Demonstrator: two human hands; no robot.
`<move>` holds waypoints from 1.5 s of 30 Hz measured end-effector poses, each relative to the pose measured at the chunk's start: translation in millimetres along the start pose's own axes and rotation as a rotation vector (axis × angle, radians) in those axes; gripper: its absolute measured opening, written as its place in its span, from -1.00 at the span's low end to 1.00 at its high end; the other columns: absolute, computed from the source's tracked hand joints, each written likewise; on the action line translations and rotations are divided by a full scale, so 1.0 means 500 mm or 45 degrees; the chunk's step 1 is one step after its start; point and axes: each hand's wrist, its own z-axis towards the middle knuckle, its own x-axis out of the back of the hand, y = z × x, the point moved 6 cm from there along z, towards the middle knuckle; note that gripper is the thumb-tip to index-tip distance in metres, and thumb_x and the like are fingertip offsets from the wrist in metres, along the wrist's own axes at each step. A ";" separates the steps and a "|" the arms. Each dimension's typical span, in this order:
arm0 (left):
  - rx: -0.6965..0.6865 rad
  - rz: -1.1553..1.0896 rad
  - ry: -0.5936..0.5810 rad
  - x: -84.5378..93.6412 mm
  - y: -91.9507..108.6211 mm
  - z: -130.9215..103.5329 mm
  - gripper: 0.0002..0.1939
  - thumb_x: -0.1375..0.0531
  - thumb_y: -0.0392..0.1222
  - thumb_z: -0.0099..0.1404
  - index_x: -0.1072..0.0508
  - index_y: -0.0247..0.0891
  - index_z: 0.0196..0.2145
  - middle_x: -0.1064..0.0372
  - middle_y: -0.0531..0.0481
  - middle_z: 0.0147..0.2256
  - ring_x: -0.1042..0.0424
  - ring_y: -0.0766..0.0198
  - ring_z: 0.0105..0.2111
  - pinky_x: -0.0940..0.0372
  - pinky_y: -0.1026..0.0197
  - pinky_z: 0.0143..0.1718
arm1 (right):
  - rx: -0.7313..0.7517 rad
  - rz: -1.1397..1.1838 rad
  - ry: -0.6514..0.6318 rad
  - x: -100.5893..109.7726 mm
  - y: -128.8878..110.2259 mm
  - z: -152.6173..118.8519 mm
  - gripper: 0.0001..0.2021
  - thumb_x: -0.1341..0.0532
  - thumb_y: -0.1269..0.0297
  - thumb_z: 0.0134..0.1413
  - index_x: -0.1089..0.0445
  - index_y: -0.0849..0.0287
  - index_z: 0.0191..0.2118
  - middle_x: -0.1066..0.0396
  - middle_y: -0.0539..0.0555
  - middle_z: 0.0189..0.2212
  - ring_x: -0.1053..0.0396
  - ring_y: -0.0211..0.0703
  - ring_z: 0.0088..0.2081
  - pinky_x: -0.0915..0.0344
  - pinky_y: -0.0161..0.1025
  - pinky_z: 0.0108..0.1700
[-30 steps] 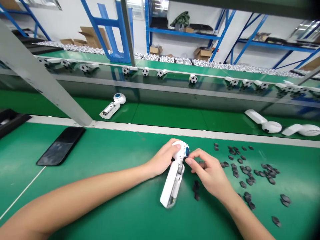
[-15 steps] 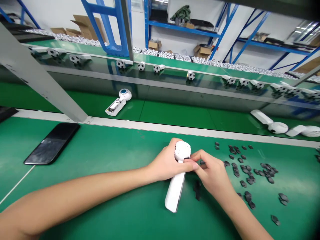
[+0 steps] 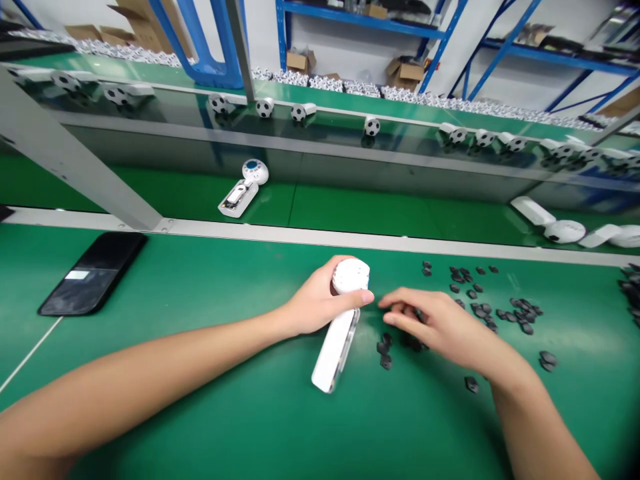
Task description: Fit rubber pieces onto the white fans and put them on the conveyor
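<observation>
My left hand (image 3: 320, 300) is closed around the neck of a white plastic device (image 3: 334, 350) with a round head and a long, box-like handle. Its handle slants down toward me, and the side edge looks see-through. The thumb lies across the neck; the other fingers are mostly hidden behind the head. Just to the right, apart from the device, my right hand (image 3: 435, 323) hovers low over the green bench with its thumb and forefinger parted and nothing visible between them. Small black plastic pieces (image 3: 385, 350) lie below its fingertips, and more black pieces (image 3: 523, 313) are scattered to its right.
A dark phone-like slab (image 3: 93, 273) lies at left on the bench. Beyond the metal edge strip, a similar device with an open handle (image 3: 240, 197) rests on the green belt, with more white devices (image 3: 563, 230) at right. A slanted metal post (image 3: 100, 160) stands at left.
My right hand has drawn back from the device's neck to the right, and its fingers have parted. My left hand still holds the device. The view has shifted a little.
</observation>
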 end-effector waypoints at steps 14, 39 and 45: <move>0.030 -0.150 -0.080 0.002 0.000 -0.001 -0.40 -0.43 -0.01 0.24 -0.31 -0.18 0.13 -0.43 0.01 -0.22 -0.43 0.29 -0.38 -0.37 0.18 -0.27 | 0.112 -0.077 -0.275 -0.039 -0.002 -0.016 -0.83 -0.22 0.27 0.40 -0.55 -0.03 -0.23 -0.47 0.01 -0.25 -0.43 -0.10 -0.24 -0.32 -0.23 -0.21; 0.018 -0.227 0.079 0.010 -0.007 -0.005 -0.37 -0.40 0.05 0.27 -0.19 -0.08 0.14 -0.43 0.05 -0.22 -0.46 0.32 -0.48 -0.38 0.24 -0.42 | 0.074 -0.408 0.306 -0.010 0.008 0.025 -0.73 -0.11 0.26 0.48 -0.48 -0.08 0.13 -0.47 0.05 -0.04 -0.49 -0.09 -0.15 -0.38 -0.18 -0.17; -0.012 -0.220 0.096 0.011 -0.002 -0.005 -0.40 -0.43 0.03 0.24 -0.24 -0.13 0.08 -0.43 0.03 -0.20 -0.46 0.34 -0.44 -0.40 0.24 -0.37 | 0.162 -0.420 0.288 -0.027 0.006 0.049 -0.77 -0.17 0.17 0.46 -0.53 -0.05 0.07 -0.44 0.07 -0.09 -0.48 -0.06 -0.11 -0.38 -0.16 -0.14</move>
